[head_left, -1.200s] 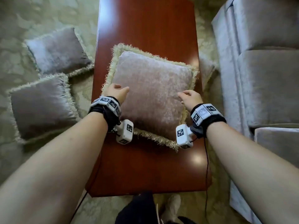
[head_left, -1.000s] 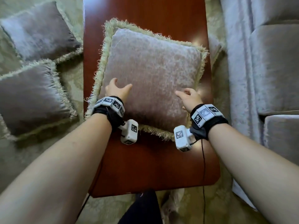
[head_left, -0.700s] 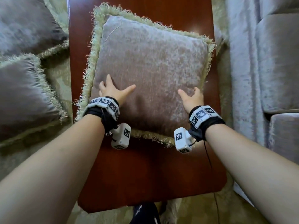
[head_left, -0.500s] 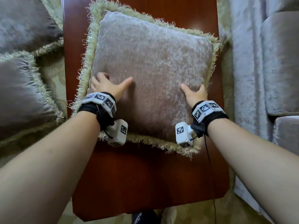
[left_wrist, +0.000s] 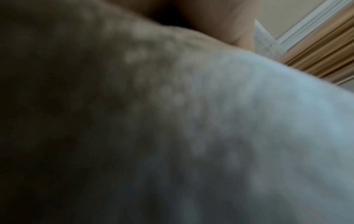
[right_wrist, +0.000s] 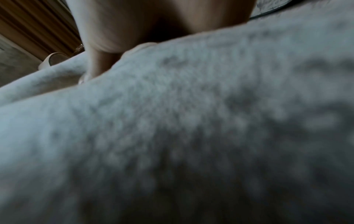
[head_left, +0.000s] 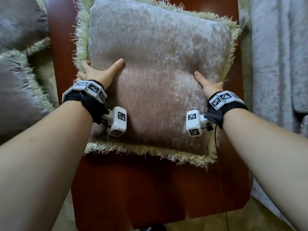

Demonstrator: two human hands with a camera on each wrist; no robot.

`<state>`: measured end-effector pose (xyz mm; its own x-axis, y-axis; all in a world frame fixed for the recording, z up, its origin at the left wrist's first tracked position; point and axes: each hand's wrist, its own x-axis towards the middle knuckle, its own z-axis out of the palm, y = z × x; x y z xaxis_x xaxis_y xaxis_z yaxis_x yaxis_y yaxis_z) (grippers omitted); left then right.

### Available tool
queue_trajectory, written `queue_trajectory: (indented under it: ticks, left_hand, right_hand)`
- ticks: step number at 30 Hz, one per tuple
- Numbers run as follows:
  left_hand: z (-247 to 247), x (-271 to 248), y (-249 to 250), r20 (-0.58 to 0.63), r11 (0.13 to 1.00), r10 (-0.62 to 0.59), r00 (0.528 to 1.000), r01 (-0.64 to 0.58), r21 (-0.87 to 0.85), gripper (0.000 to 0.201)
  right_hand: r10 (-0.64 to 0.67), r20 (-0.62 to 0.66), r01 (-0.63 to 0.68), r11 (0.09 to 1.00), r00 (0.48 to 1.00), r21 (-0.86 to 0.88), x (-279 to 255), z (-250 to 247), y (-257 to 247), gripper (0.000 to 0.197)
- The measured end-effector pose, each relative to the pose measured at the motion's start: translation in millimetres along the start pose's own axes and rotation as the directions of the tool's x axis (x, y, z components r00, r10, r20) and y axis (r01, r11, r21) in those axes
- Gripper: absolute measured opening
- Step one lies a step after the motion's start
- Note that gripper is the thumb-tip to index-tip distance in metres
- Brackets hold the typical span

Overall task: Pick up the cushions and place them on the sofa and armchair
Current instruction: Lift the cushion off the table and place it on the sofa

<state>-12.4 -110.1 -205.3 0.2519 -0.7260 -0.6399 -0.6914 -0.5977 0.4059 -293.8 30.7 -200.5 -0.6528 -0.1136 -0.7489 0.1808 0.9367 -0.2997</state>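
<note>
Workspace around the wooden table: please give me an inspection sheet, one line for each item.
Surface: wooden table, glossy, bare at the near end.
Job's things: fringed cushion over the table, gripped at both side edges; two more cushions, one and another, on the carpet at left; sofa at right.
Clutter: nothing seen.
Hands: left hand holds the cushion's left edge, thumb on top; right hand holds the right edge, thumb on top, fingers hidden.
Cables: thin black cable hangs from the right wrist.
Surroundings: patterned carpet; curtain folds in the left wrist view.
</note>
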Motion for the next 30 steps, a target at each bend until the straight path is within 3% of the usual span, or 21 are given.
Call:
queue_trajectory:
  ticks: [2,6,13,18,20,21,22,24,30]
  left_hand:
    - [-3,2,3,0.026,0.998,-0.015,1.000,0.017,-0.068,0.146]
    - [-5,3,5,0.071,0.990,-0.018,0.997,0.028,-0.136,0.124]
    - [-15,-25,2,0.089,0.996,0.026,0.996,-0.018,-0.086,0.144]
    - [-12,-63,-7,0.232,0.998,-0.003,0.973,0.017,-0.060,0.148]
    - [-5,-76,-16,0.267,0.999,-0.019,0.963,0.029,-0.033,0.169]
    - [-1,-84,-20,0.271,1.000,-0.018,0.963,0.020,-0.006,0.169]
    - [3,-93,-23,0.268,0.999,-0.014,0.963,0.005,0.034,0.159]
    - [9,-116,-24,0.232,0.992,0.018,0.973,-0.047,0.117,0.128]
    - [11,-176,-26,0.216,0.976,0.216,0.952,-0.210,-0.051,0.093]
  right_hand:
    - [0.008,0.011,-0.008,1.000,1.000,0.000,3,-1,-1,0.128]
    - [0.026,0.018,-0.026,0.999,0.999,-0.023,5,-1,3,0.131]
    - [0.080,0.028,-0.079,0.996,0.996,-0.040,-23,-16,30,0.126]
    - [0.182,0.130,-0.187,0.982,0.975,0.025,-36,-47,98,0.130]
    - [0.206,0.178,-0.224,0.970,0.962,0.090,-60,-56,112,0.114]
    - [0.205,0.202,-0.232,0.965,0.958,0.120,-72,-60,115,0.100]
    - [0.206,0.231,-0.247,0.954,0.951,0.167,-78,-65,122,0.088]
    - [0.199,0.271,-0.272,0.924,0.942,0.267,-85,-74,140,0.081]
    - [0.162,0.251,-0.273,0.815,0.954,0.512,-106,-113,194,0.099]
